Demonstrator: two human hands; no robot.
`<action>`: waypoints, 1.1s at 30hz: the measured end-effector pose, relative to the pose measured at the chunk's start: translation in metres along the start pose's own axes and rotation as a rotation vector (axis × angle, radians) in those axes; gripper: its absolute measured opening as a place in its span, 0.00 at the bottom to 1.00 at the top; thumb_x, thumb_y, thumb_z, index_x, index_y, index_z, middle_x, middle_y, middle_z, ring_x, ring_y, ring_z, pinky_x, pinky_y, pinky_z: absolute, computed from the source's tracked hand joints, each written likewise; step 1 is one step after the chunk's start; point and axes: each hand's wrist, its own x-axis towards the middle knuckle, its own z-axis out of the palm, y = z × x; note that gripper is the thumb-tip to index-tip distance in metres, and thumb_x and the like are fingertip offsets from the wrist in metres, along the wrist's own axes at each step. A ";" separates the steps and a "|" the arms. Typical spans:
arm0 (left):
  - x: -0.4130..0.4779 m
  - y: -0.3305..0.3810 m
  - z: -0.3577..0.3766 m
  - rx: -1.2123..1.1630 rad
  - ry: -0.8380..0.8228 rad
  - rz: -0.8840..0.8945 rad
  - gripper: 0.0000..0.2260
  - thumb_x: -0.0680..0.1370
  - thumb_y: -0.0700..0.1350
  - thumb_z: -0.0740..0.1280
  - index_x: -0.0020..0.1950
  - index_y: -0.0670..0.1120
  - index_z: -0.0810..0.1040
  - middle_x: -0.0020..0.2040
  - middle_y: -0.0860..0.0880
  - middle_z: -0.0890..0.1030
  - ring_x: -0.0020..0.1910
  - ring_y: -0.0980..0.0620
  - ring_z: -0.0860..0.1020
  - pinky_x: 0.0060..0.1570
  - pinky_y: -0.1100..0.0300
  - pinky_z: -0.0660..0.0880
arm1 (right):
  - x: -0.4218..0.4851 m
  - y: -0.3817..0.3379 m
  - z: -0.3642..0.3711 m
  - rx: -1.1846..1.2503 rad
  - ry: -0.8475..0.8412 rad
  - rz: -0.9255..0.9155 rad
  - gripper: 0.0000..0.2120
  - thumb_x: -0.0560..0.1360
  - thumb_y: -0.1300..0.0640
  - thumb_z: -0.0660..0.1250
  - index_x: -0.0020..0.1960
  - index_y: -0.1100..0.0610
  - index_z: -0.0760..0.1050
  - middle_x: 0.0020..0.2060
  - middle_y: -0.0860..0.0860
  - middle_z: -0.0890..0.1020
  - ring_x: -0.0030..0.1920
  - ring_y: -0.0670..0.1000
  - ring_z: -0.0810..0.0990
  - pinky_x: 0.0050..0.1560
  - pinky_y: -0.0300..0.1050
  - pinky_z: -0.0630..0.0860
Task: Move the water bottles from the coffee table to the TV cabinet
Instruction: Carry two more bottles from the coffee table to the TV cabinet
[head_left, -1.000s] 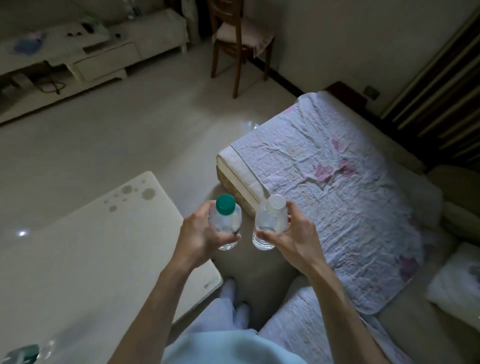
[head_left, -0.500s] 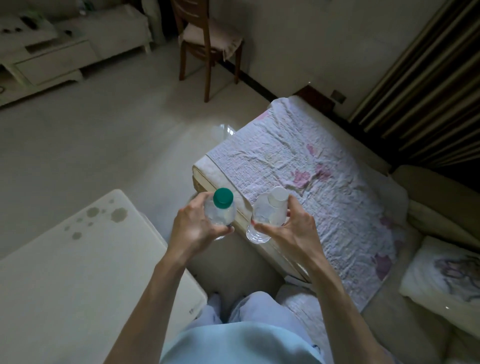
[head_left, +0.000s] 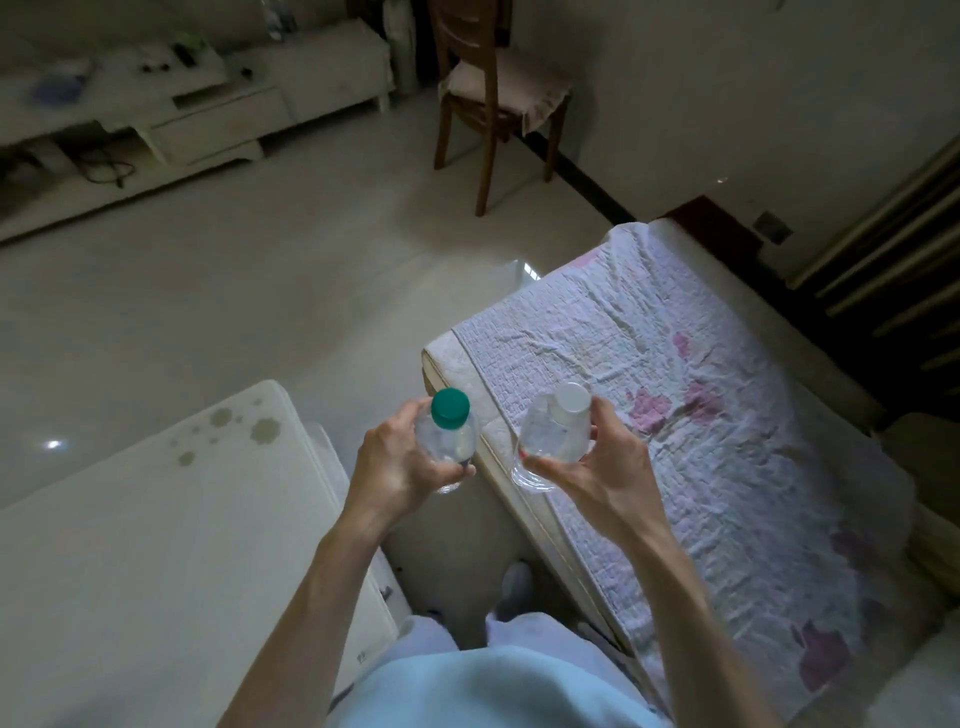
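Observation:
My left hand (head_left: 395, 467) grips a small clear water bottle with a green cap (head_left: 450, 436), held upright in front of me. My right hand (head_left: 597, 473) grips a second clear water bottle with a white cap (head_left: 553, 434), tilted slightly left. Both bottles hang in the air over the gap between the white coffee table (head_left: 156, 545) at lower left and the sofa. The white TV cabinet (head_left: 218, 124) stands far across the floor at the upper left, with small items on top.
A sofa under a quilted floral cover (head_left: 701, 415) fills the right side. A wooden chair (head_left: 493, 88) stands by the far wall. Cables (head_left: 104, 169) lie under the cabinet. Open tiled floor (head_left: 260, 291) lies between the table and the cabinet. My feet (head_left: 514, 582) are below.
The view swung right, then back left, bringing the TV cabinet back into sight. Both hands still hold their bottles in front of me, a little farther apart than before.

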 end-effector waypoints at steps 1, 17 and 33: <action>0.004 0.006 0.002 -0.007 0.013 -0.009 0.31 0.60 0.53 0.80 0.59 0.49 0.74 0.47 0.53 0.80 0.46 0.51 0.79 0.47 0.58 0.78 | 0.008 0.003 -0.005 -0.003 -0.012 -0.014 0.36 0.62 0.44 0.79 0.65 0.52 0.69 0.54 0.49 0.81 0.52 0.48 0.81 0.49 0.45 0.82; 0.019 0.031 -0.014 -0.034 0.293 -0.166 0.25 0.61 0.51 0.81 0.51 0.49 0.73 0.40 0.55 0.75 0.41 0.53 0.73 0.36 0.72 0.64 | 0.105 -0.019 0.002 -0.018 -0.168 -0.169 0.39 0.60 0.47 0.82 0.66 0.51 0.69 0.57 0.49 0.81 0.53 0.50 0.80 0.52 0.45 0.78; 0.117 -0.057 -0.118 -0.139 0.371 -0.311 0.29 0.61 0.51 0.81 0.58 0.48 0.75 0.51 0.52 0.81 0.47 0.53 0.76 0.44 0.65 0.68 | 0.216 -0.119 0.108 -0.094 -0.308 -0.156 0.38 0.60 0.45 0.80 0.66 0.47 0.69 0.56 0.49 0.81 0.54 0.51 0.78 0.53 0.51 0.78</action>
